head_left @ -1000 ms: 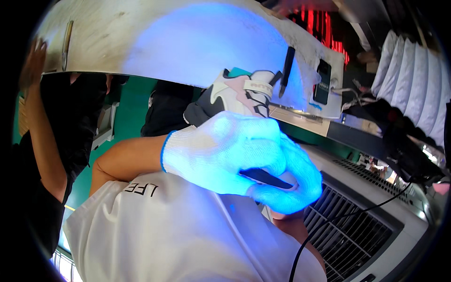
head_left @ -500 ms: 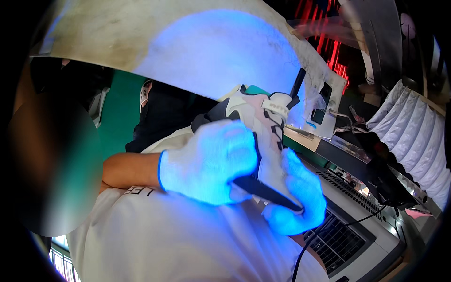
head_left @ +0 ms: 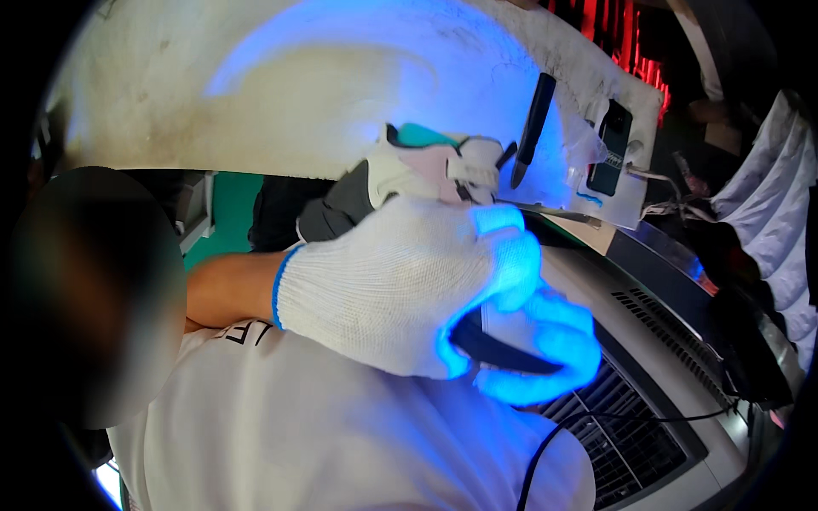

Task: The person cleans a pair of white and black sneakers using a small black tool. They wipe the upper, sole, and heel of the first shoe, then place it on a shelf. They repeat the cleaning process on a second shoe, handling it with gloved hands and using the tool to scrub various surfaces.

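Observation:
A sneaker [head_left: 426, 175] in white, pink and grey, with a teal lining, lies across my lap with its collar toward the table. My left hand [head_left: 392, 285], in a white knit glove with a blue cuff, is closed over the shoe's middle and hides much of it. At the lower right my right hand [head_left: 562, 345], also gloved and lit blue, curls around the toe end. Between the two hands a dark, pointed strip [head_left: 503, 345] shows; whether it is the shoe's sole or a separate piece, I cannot tell.
A worn pale tabletop [head_left: 256, 102] spans the far side, lit by blue light. On it are a black slim tool [head_left: 534, 128], a phone [head_left: 613, 145] and a clear plastic bag [head_left: 584, 140]. A grilled machine [head_left: 630, 434] with a black cable [head_left: 613, 415] stands at right, near white pleated material [head_left: 771, 196].
My left hand has slid right over the shoe and covers more of it. Blue light has left most of that glove. The view has shifted, showing the black tool apart from the shoe.

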`<act>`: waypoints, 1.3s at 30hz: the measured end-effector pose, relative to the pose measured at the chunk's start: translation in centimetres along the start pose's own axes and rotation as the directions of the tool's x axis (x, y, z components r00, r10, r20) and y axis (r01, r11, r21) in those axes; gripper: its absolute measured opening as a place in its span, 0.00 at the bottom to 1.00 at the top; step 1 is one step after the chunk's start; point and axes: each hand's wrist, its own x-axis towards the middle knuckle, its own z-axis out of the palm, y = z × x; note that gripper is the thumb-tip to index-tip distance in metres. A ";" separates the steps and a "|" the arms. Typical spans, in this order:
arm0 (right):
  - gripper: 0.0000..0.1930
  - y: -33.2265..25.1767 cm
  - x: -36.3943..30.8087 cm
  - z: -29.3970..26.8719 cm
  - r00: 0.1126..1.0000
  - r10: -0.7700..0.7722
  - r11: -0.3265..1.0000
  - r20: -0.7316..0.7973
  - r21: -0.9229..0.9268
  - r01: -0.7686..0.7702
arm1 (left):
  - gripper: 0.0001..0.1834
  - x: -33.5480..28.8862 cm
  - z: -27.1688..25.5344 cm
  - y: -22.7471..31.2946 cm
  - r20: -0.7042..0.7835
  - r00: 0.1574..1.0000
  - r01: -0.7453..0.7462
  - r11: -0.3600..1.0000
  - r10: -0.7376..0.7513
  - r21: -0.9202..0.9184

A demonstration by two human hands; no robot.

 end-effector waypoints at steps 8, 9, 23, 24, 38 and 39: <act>0.37 8.4 1.5 2.7 0.989 0.106 0.988 -0.105 0.124 -0.092 | 0.24 4.8 -2.6 -1.7 0.204 0.965 0.024 0.830 -0.165 0.558; 0.41 8.6 1.8 2.6 0.995 0.025 0.995 -0.092 0.101 -0.016 | 0.24 4.8 -4.1 -1.3 0.290 0.927 0.082 0.885 -0.237 0.459; 0.42 9.0 0.9 2.0 0.990 0.127 0.986 -0.063 0.119 -0.119 | 0.28 -2.7 -2.8 -0.4 -0.159 0.970 0.205 0.259 -0.186 0.944; 0.42 8.8 0.9 2.0 0.991 0.129 0.987 -0.031 0.098 -0.125 | 0.27 -2.3 -2.5 -0.8 -0.128 0.980 0.169 0.290 -0.154 0.942; 0.49 6.1 4.3 2.3 0.998 -0.032 0.931 0.055 -0.361 0.050 | 0.26 0.6 -3.8 -2.3 -0.065 0.987 0.143 0.630 -0.145 0.763; 0.49 6.2 4.4 2.4 0.998 -0.051 0.938 0.045 -0.342 0.063 | 0.26 0.7 -3.8 -2.4 -0.077 0.989 0.141 0.640 -0.127 0.755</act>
